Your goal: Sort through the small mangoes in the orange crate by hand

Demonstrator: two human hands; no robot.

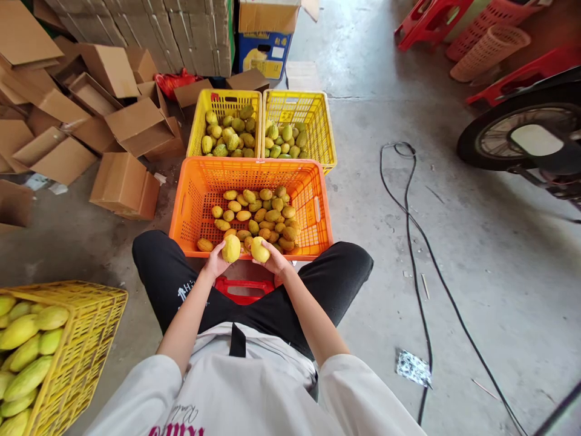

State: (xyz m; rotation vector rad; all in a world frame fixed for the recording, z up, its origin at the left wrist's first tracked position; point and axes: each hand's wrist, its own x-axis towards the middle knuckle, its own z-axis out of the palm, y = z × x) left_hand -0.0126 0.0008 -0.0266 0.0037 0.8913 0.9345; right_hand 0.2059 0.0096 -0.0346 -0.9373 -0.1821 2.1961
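Note:
My left hand (216,264) is closed round a yellow, rounded fruit (231,248) that looks like a small melon. A second yellow fruit (260,249) is held in my right hand (278,263), with the fingers curled behind it. The two fruits are side by side, slightly apart, over the near rim of an orange plastic crate (186,209). Inside that crate lie many smaller-looking oval fruits (272,215), yellow to orange-brown, mostly heaped on the right. Some of my fingers are hidden behind the fruits.
Beyond the orange crate stand two yellow crates (195,130) (330,133) with greenish-yellow fruits. Another yellow crate (86,345) holds larger yellow fruits at lower left. Open cardboard boxes (120,181) pile up left. A black cable (415,272) and a motorcycle wheel (490,130) are right.

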